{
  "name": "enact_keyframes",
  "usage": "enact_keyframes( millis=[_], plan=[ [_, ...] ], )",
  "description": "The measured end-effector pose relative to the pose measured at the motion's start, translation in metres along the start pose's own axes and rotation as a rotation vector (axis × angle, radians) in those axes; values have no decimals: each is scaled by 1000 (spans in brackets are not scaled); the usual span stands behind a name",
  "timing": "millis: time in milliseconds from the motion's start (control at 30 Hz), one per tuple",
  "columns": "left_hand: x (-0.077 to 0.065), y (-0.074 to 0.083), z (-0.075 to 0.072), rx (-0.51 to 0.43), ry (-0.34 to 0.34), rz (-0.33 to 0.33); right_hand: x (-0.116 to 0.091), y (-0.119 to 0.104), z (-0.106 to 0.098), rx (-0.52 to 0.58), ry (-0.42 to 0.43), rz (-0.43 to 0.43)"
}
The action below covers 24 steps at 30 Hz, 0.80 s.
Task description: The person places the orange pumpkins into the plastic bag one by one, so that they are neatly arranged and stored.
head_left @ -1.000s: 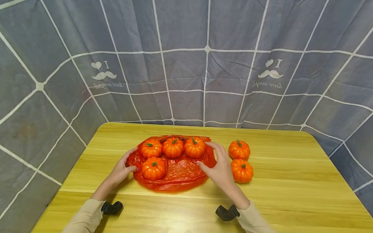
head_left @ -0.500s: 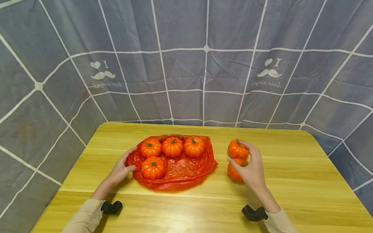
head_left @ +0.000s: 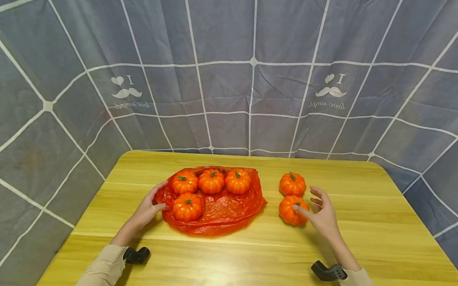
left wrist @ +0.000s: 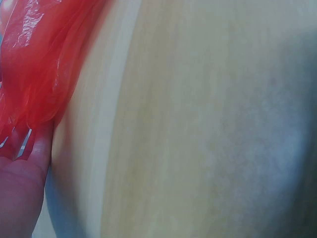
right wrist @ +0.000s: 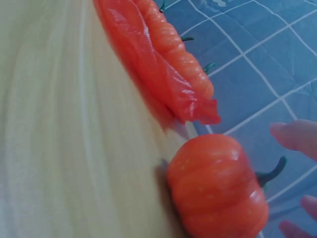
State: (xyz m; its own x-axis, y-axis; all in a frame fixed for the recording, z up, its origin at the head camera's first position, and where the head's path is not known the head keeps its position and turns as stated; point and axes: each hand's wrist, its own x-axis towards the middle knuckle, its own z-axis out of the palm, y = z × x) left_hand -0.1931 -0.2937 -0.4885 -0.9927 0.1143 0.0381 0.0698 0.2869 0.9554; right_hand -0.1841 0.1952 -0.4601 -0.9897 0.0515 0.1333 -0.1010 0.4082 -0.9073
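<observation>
A crinkled red plastic bag [head_left: 228, 214] lies on the table, with several small orange pumpkins with green stems on it. One pumpkin [head_left: 187, 207] sits at its front left; the others form a row behind. My left hand [head_left: 147, 207] holds the bag's left edge, and in the left wrist view the red film [left wrist: 39, 64] covers its fingertips. To the right of the bag stand two more pumpkins, a far one [head_left: 292, 184] and a near one [head_left: 294, 210]. My right hand [head_left: 325, 215] is just right of these, fingers spread, its thumb overlapping the near pumpkin in the head view.
The light wooden table [head_left: 212, 270] has rounded far corners. A grey-blue cloth [head_left: 280, 93] with white grid lines hangs behind it and along both sides. Each wrist carries a black mount, the left one [head_left: 137, 255] and the right one [head_left: 328, 271].
My right hand has left the bag's right edge, moved right past the two loose pumpkins and come to their right side. My left hand has stayed at the bag.
</observation>
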Motion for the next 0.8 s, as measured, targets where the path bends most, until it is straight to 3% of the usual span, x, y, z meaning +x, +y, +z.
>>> enact_keyframes(
  millis=[200, 800],
  plan=[
    [-1, 0, -2, 12, 7, 1, -1, 7, 2, -1, -106, 77],
    [-1, 0, -2, 11, -6, 2, -2, 13, 4, -135, -201, 35]
  ],
)
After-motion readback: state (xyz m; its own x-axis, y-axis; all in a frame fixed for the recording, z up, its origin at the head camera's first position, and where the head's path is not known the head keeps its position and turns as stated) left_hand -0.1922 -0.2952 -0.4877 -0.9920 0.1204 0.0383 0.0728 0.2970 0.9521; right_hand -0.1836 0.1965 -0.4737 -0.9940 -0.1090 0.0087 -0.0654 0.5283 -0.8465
